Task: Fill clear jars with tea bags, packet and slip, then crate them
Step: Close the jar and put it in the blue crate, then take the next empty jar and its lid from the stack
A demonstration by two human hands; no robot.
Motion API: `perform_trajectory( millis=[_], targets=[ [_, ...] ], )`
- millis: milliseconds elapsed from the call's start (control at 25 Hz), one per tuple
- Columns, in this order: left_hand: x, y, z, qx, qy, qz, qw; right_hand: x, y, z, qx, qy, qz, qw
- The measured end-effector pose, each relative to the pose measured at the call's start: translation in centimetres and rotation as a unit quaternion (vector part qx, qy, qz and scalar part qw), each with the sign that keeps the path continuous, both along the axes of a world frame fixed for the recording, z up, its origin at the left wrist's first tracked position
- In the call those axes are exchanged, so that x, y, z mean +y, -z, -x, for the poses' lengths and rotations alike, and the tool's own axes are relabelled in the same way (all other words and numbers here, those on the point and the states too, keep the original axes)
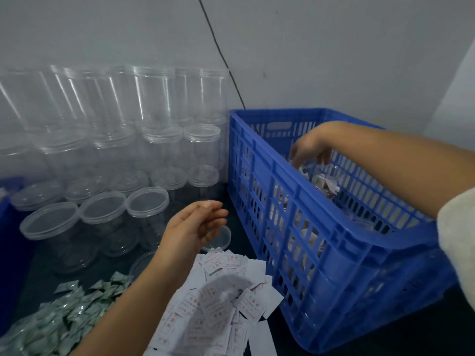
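Well underway: filled jars already down in blue crate, right hand over them, fingers loosely apart, gripping nothing clearly. Left hand relaxed, empty. Still left: stacked empty jars, packets, slips on tabletop.

dim, flat, bluish indoor light, no hard shadows. soft glare streaks on the far-left clear jars. right hand motion-blurred, wide-angle bending at the edges.

Slotted plastic crate by my right arm: blue
Small sachets: pale green
Paper slips: white, red print
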State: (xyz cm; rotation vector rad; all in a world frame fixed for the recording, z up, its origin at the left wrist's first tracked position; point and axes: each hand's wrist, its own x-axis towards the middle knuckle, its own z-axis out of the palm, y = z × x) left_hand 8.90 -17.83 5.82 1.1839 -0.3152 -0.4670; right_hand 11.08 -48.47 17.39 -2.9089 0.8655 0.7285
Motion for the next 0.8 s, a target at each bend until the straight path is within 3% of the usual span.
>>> perform_trajectory(
  millis=[160,440,600,800],
  targets=[
    [2.0,-0.9,0.7,-0.017,-0.006,-0.006,1.0,4.6,-6.2,0.8,-0.174,-0.049,-0.057,0.982],
    [7.8,-3.9,1.3,-0.068,-0.044,-0.027,0.996,18.4,-10.5,-0.1,-0.318,-0.231,-0.091,0.915],
    [13.2,-4.2,1.2,-0.084,-0.063,-0.054,0.993,24.7,-6.3,-4.1,-0.314,-0.245,-0.125,0.909],
    [19.4,-3.4,0.1,-0.077,-0.119,-0.102,0.985,27.1,5.2,-7.9,-0.253,-0.211,-0.117,0.937]
  ],
)
